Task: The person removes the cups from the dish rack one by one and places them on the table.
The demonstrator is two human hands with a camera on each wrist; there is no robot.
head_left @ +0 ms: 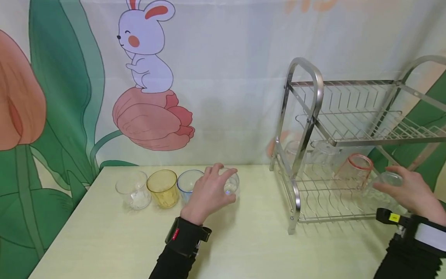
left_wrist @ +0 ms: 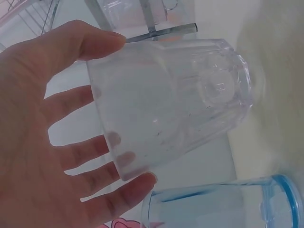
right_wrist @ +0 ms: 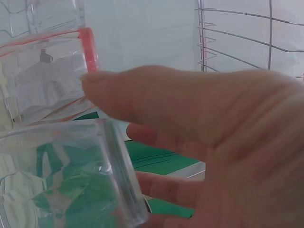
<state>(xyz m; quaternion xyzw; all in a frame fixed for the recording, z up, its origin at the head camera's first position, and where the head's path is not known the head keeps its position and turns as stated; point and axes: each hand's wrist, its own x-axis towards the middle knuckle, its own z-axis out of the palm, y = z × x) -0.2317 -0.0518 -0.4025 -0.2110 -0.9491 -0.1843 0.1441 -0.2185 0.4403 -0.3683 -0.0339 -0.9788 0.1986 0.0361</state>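
Note:
My left hand [head_left: 210,190] grips a clear glass [left_wrist: 156,104] by its rim, thumb on one side and fingers on the other; the glass stands on the table at the right end of a row. Right beside it is a blue-rimmed glass [head_left: 188,180], partly behind the hand. A yellow glass [head_left: 163,189] and another clear glass [head_left: 134,190] continue the row leftward. At the rack's lower tier, my right hand [head_left: 416,192] has thumb and fingers spread around the rim of a clear glass [right_wrist: 61,175]. Behind that glass is a red-rimmed glass [head_left: 353,172].
A two-tier metal dish rack [head_left: 296,193] stands at the right of the pale table [head_left: 251,236]. More clear glasses [head_left: 324,155] sit at the back of its lower tier. A printed curtain [head_left: 226,77] with a rabbit and tulips hangs behind the table.

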